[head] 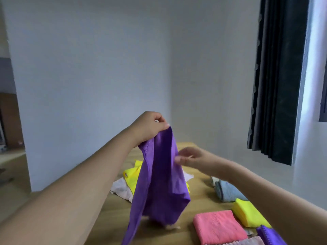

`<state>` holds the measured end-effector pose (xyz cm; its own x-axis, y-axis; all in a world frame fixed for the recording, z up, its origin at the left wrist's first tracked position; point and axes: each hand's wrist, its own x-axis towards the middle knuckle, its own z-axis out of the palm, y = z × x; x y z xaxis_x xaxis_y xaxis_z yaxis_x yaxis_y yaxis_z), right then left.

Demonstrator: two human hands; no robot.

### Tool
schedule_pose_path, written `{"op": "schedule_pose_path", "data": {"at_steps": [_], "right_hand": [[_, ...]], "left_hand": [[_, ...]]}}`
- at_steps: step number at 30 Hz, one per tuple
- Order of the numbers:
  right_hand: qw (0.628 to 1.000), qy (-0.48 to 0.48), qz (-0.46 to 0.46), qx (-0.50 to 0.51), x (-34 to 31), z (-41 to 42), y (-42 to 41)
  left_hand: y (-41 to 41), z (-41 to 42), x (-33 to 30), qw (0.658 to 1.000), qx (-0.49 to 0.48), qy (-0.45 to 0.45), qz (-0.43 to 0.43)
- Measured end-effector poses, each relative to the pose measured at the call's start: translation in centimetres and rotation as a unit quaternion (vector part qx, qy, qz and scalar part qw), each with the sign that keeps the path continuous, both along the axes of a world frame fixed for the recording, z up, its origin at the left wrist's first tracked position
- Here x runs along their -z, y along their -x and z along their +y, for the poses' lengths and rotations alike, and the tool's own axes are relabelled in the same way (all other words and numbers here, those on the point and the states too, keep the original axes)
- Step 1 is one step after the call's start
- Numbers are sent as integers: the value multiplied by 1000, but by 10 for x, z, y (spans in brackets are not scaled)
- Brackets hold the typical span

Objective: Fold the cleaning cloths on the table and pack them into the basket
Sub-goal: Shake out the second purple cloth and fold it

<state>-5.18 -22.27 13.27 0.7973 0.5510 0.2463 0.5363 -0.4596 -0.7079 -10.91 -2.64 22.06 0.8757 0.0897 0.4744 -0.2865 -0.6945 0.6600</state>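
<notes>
- 2 hands are up at mid-frame: our left hand [150, 127] pinches the top corner of a purple cloth [159, 183], which hangs down over the wooden table [109, 218].
- Our right hand [190, 157] is blurred, its fingers loosely spread at the cloth's right edge; we cannot tell if they grip it.
- Behind the cloth lie an unfolded yellow cloth [131, 176] and a pale cloth [121, 188].
- At lower right sit folded cloths: pink [218, 226], yellow [247, 212], blue-grey [228, 190], purple [270, 236].
</notes>
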Motion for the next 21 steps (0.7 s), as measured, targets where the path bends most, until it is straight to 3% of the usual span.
{"op": "schedule_pose_path", "data": {"at_steps": [4,9,12,15,18,21], "right_hand": [[996,85,2,-13,-14,-4,32],[1000,17,-4,6,-50,-16,65],[989,105,-102,7,-60,-24,95],[945,166,-268,84,-55,-30,112],[894,134,-386,182,-51,-35,113],[858,102,-444,239,-52,-36,112]], "left_hand": [[27,-6,-30,999,-27,-19,-31],[54,-20,-64,997,-34,-38,-63],[67,-34,-84,994,-35,-33,-98],[77,-46,-100,992,-32,-18,-121],[86,-60,-109,992,-10,-9,-127],[91,-72,-116,990,0,-7,-140]]}}
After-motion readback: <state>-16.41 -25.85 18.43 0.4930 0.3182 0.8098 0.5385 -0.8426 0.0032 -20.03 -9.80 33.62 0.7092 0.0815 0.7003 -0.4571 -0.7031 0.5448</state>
